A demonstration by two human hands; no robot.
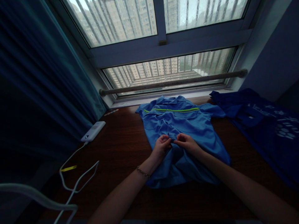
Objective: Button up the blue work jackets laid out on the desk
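A blue short-sleeved work shirt (187, 124) with a yellow-green stripe across the chest lies spread on the dark wooden table (121, 146), collar toward the window. My left hand (161, 145) and my right hand (187, 142) meet at the middle of the shirt front. Both have fingers pinched together on the fabric along the button line. A thin bracelet sits on my left wrist.
A white power bank (93, 131) with a white cable (77, 180) lies at the table's left. Dark blue printed cloth (263, 124) is piled at the right. A teal curtain (46, 77) hangs left. A window with a rail (173, 82) is behind.
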